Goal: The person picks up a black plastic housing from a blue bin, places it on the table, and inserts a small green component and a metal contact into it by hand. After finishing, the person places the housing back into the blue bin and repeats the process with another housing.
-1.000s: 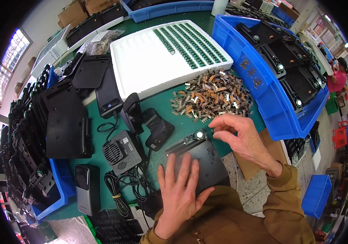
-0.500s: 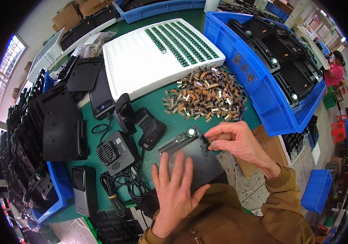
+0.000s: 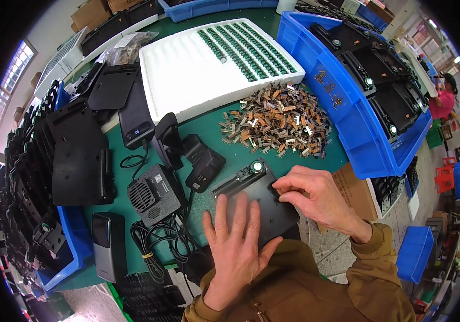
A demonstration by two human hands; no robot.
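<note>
Black panel under two bare hands, seen from the head: the black panel point(image 3: 275, 221) lies flat at the near edge of the green tabletop point(image 3: 243, 152), turned askew to the person. Its slotted rail point(image 3: 235, 181) follows the far edge, its long axis running from near left to far right and ending beside a round, bright-centred part point(image 3: 258, 167) at the far corner; the panel's right edge slants from that corner toward the person, while the overlying hand hides too much to tell which side of the whole is longer. The left hand point(image 3: 235, 231) is laid palm down on the panel, gripping nothing, its fingers spread and pointing away from the body, its thumb angled out to the right. The right hand point(image 3: 318, 197) comes in from the right, wrist bent inward and fingers curled, thumb and forefinger drawn together at the panel's right edge; whether a small part sits between them cannot be told. Beyond lie a heap of small metal-and-brown parts point(image 3: 281, 121) and a white foam tray point(image 3: 187, 80)
</note>
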